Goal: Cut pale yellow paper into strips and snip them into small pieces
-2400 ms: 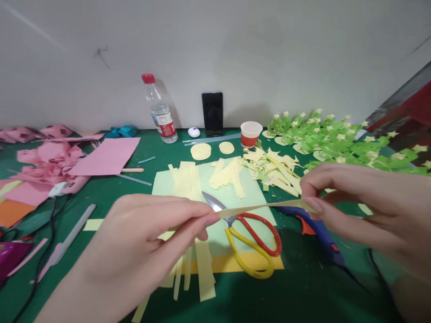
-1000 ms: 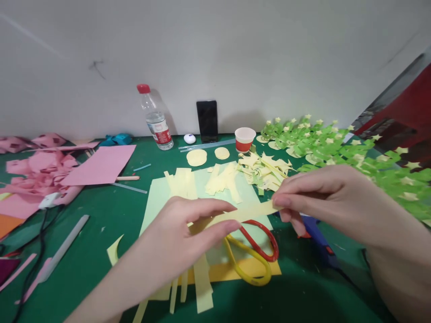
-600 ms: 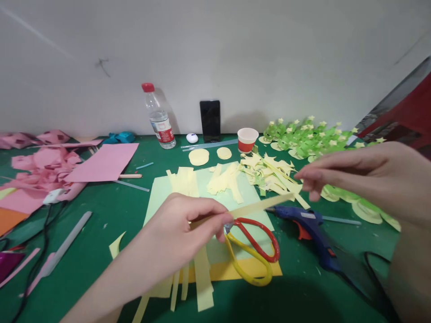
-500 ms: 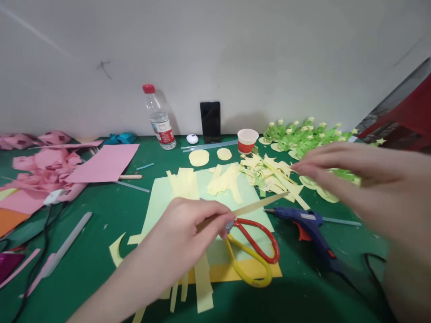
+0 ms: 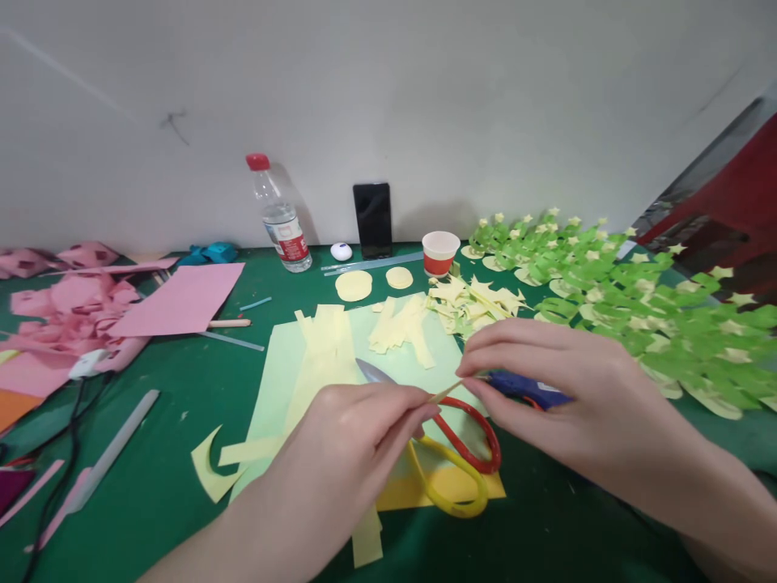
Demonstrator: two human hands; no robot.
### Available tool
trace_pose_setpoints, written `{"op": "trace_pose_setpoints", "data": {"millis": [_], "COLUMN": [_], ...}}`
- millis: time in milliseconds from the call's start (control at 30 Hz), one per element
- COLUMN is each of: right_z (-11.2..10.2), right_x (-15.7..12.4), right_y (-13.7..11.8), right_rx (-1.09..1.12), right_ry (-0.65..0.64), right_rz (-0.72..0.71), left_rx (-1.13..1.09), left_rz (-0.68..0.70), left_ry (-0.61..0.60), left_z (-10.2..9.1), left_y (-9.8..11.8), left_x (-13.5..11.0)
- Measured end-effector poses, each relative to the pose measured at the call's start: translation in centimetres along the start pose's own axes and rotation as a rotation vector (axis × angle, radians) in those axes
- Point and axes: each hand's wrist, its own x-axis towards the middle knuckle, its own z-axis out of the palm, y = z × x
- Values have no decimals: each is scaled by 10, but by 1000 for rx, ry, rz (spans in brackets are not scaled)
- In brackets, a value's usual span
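My left hand (image 5: 355,441) and my right hand (image 5: 546,397) meet above the middle of the green table, each pinching one end of a narrow pale yellow paper strip (image 5: 447,391). Only a short piece of the strip shows between the fingertips. Right under the hands lie scissors (image 5: 452,461) with red and yellow handles, resting on a light green sheet (image 5: 291,356) and an orange-yellow sheet (image 5: 449,486). A blue glue gun (image 5: 528,387) lies partly hidden behind my right hand.
Cut yellow strips (image 5: 331,332) and yellow scraps (image 5: 473,304) lie beyond the hands. Green paper pieces with stars (image 5: 637,300) fill the right side, pink paper (image 5: 176,300) the left. A water bottle (image 5: 276,214), phone (image 5: 372,220) and paper cup (image 5: 440,253) stand by the wall.
My right hand let go of the strip, swung out to the right, then came back and pinched its end close to my left hand. The hands are now much closer together.
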Motion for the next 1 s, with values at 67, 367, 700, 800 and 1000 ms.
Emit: {"op": "trace_pose_setpoints", "data": {"millis": [67, 367, 700, 800, 1000], "right_z": [6, 13, 12, 7, -6], "right_x": [-1, -2, -1, 0, 1], "right_y": [-2, -11, -5, -2, 5], "right_rx": [-14, 142, 352, 355, 259], "right_ry": [-20, -79, -276, -270, -236], "right_rz": [-32, -7, 97, 99, 83], "left_rx": [23, 102, 159, 123, 131], "left_rz": [20, 64, 136, 113, 96], "left_ry": [-42, -104, -90, -133, -65], "left_z": [1, 4, 4, 0, -17], "left_y": [1, -2, 0, 0, 0], "left_x": [1, -7, -11, -11, -8]}}
